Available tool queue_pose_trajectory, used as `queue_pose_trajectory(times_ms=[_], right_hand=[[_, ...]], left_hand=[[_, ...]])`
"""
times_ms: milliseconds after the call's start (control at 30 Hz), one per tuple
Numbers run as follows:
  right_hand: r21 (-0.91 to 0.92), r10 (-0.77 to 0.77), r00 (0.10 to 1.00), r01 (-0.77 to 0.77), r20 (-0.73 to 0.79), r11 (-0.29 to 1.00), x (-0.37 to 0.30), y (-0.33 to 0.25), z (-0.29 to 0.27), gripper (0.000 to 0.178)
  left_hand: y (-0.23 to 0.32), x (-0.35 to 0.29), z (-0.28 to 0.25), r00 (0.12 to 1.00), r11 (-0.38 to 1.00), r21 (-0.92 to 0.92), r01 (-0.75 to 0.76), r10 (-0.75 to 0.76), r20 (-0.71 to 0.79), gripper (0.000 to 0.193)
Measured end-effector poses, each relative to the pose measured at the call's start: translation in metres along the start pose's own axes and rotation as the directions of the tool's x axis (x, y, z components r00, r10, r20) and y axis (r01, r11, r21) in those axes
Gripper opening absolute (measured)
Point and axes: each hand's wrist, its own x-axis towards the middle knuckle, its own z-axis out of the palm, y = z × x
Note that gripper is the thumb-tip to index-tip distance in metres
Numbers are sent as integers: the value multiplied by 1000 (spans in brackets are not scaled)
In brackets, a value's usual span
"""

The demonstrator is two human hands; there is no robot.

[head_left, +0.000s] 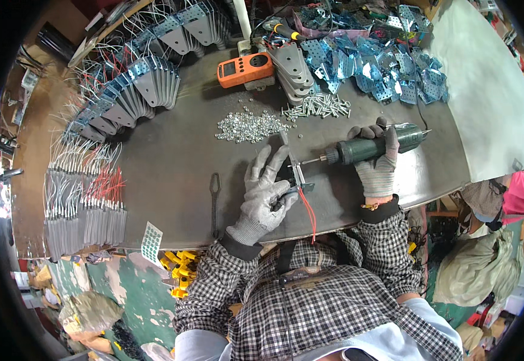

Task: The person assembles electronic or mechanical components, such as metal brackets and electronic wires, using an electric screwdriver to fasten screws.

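My gloved left hand [260, 198] is closed on a metal bracket assembly [298, 173], seen nearly edge-on, with red wires [310, 213] hanging from its near end. My gloved right hand [377, 174] grips a dark green electric screwdriver [358, 151] lying level, its bit pointing left. The bit's tip reaches the assembly's right side; whether it sits in a screw head is too small to tell. Just beyond my left hand lie a heap of small nuts [250, 126] and a pile of screws [322, 106].
Grey metal plates [292, 73] are stacked behind the screws, beside an orange meter [245, 69]. Blue perforated brackets [388, 75] heap up at far right. Assembled brackets with wires [147, 84] line the far left, and wired grey rods [87, 225] the left. A dark wrench-like tool [215, 201] lies nearby.
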Motion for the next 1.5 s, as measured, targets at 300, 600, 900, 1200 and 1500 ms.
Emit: queue_pose_trajectory(times_ms=[300, 600, 900, 1200, 1500], right_hand=[[23, 30, 998, -29, -57, 999, -1, 5, -4, 41], [74, 29, 992, -20, -120, 997, -2, 9, -4, 39], [132, 52, 991, -36, -120, 991, 1, 10, -9, 35], [96, 30, 987, -15, -157, 995, -1, 10, -9, 39], [84, 51, 992, -41, -117, 996, 0, 12, -11, 43]], left_hand=[[-5, 20, -1, 987, 970, -186, 158, -154, 37, 60], [-17, 19, 9, 987, 885, -441, 152, -162, 16, 61], [-17, 19, 8, 990, 916, -380, 130, -140, 0, 56], [-5, 28, -9, 955, 831, -476, 289, -288, 78, 49], [-25, 50, -10, 853, 694, 692, -199, -225, 471, 12]])
